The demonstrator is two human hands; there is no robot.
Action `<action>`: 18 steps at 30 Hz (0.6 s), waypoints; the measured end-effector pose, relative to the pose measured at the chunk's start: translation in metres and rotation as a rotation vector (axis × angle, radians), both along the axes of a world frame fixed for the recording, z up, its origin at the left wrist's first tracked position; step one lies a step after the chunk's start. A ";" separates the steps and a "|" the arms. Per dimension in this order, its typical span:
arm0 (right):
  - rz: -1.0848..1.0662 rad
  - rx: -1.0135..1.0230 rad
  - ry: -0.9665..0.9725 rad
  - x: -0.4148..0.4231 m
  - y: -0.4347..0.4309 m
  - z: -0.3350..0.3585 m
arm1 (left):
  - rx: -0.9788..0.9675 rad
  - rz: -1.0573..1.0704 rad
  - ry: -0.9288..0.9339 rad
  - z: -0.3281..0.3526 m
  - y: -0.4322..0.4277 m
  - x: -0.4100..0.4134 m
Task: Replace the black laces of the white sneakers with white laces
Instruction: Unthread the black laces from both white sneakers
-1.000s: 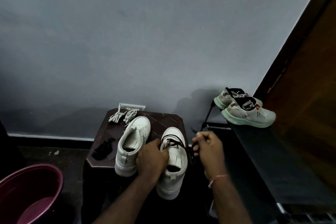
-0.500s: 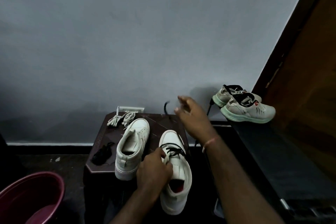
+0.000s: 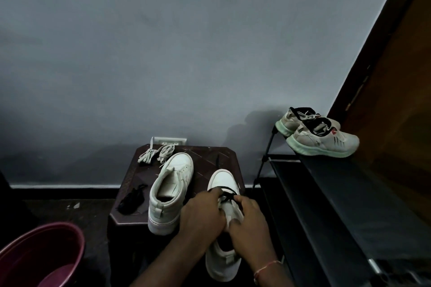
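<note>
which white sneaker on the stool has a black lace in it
The right sneaker, held by the left hand and right hand: a black lace crosses its front. The left sneaker beside it has none.

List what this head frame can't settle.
- Eyelets the black lace threads: head view, left hand and right hand cover the right sneaker.
- What the right hand's fingers pinch: hidden under the hand itself.
- Maroon tub: cut off by the bottom-left edge.
- Dark bundle on the stool: too dim to identify.
</note>
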State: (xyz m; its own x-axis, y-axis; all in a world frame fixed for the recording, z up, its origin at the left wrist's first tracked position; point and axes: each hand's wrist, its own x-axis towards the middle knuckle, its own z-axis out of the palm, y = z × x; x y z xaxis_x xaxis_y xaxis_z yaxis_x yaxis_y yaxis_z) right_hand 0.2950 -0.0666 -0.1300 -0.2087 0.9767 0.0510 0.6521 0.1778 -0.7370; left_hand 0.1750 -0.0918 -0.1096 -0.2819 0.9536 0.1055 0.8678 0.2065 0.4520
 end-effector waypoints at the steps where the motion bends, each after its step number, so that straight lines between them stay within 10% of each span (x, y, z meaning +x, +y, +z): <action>1: 0.016 0.006 0.003 0.000 0.001 0.000 | -0.013 -0.020 0.035 0.004 0.004 0.000; 11: 0.052 -0.022 0.021 -0.002 0.007 0.006 | -0.102 -0.111 0.364 0.027 0.048 0.008; 18: -0.025 -0.109 0.009 -0.002 0.010 0.013 | -0.035 0.017 -0.286 0.012 0.052 -0.022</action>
